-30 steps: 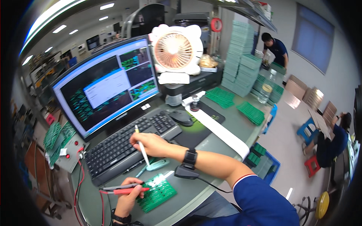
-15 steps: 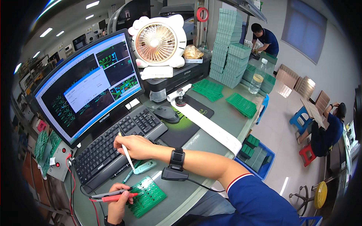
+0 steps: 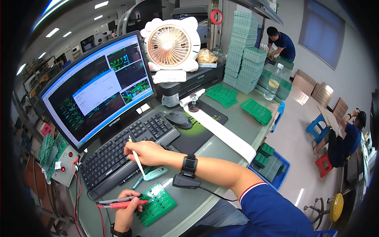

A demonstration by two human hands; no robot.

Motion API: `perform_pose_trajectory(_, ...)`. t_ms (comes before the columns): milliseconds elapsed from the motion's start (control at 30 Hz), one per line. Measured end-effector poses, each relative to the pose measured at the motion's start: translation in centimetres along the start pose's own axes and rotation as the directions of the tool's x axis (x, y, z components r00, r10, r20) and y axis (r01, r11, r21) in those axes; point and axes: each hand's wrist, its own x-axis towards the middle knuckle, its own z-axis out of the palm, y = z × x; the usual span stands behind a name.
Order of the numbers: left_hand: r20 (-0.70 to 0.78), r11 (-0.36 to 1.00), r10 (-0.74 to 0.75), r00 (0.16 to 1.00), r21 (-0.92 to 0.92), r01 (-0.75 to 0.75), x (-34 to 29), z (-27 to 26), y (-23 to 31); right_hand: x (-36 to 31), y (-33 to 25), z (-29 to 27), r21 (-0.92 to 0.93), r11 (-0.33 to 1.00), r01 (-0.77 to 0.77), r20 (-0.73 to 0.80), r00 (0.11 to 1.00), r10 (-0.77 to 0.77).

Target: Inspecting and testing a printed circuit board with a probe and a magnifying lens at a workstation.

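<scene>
The left hand [image 3: 126,211] grasps two test probes together, a red probe [image 3: 119,205] and a grey probe [image 3: 114,200], both pointing right. The probe tips lie over the left part of a green circuit board [image 3: 160,207]; contact cannot be confirmed. The board lies flat on the near part of the desk [image 3: 193,197], just right of the left hand. The right hand [image 3: 146,153] grips a white pen-shaped tool [image 3: 138,162] at the near edge of the keyboard [image 3: 98,170]; whether a finger presses a key cannot be determined. A pale green tool [image 3: 156,174] lies between the keyboard and the board. Farther right, a mouse [image 3: 179,119] rests near a white strip [image 3: 225,130].
</scene>
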Motion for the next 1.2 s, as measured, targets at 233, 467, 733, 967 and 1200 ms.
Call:
perform_pose_trajectory(233,0.036,1.0,-0.028,0.999,-0.012,0.028,-0.7,-1.0,-0.1,1.4,-0.3,-0.7,0.313,0.949,0.051,-0.007,0.999,-0.051)
perform_pose_trajectory(467,0.113,0.997,-0.044,0.993,-0.058,0.051,-0.3,-0.7,0.1,1.6,2.6,-9.2,0.106,0.993,-0.056,-0.156,0.985,0.072)
perform_pose_trajectory(733,0.114,0.997,-0.035,0.993,-0.061,0.042,-0.5,-1.1,0.0,2.7,5.8,-8.1,-0.403,0.909,0.104,-0.02,0.992,-0.123)
perform_pose_trajectory(967,0.131,0.998,-0.034,0.991,-0.046,0.04,-0.3,-1.1,-0.2,2.8,6.9,-9.4,-0.428,0.898,-0.101,-0.144,0.989,0.043)
perform_pose_trajectory(1200,0.127,0.998,-0.037,0.991,-0.054,0.044,-0.3,-1.2,-0.4,1.4,6.9,-9.8,-0.51,0.859,-0.052,-0.077,0.997,0.015)
